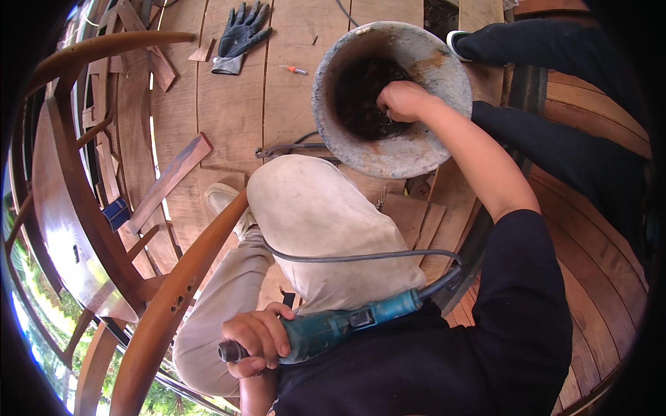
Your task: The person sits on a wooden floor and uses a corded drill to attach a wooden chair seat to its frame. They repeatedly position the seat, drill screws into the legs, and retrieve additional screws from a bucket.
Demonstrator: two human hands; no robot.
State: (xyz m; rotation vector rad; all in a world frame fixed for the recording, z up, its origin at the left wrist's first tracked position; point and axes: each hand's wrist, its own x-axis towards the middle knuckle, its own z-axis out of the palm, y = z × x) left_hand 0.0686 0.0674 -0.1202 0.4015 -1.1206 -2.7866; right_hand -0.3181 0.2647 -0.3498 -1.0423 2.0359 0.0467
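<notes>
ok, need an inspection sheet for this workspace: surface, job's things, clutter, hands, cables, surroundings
surface: wooden plank floor, boards bare and dusty.
job's things: teal power tool across the lap; grey bucket, rust-stained rim, dark contents.
clutter: dark work glove, small red-tipped screwdriver, loose wood offcut, blue box.
hands: left hand shut on the tool's front end; right hand reaching inside the bucket, fingers curled, what it grips is hidden.
cables: grey cord loops from the tool's rear over the thigh.
surroundings: curved wooden chair frame at left, a second person's dark-trousered legs at right.
</notes>
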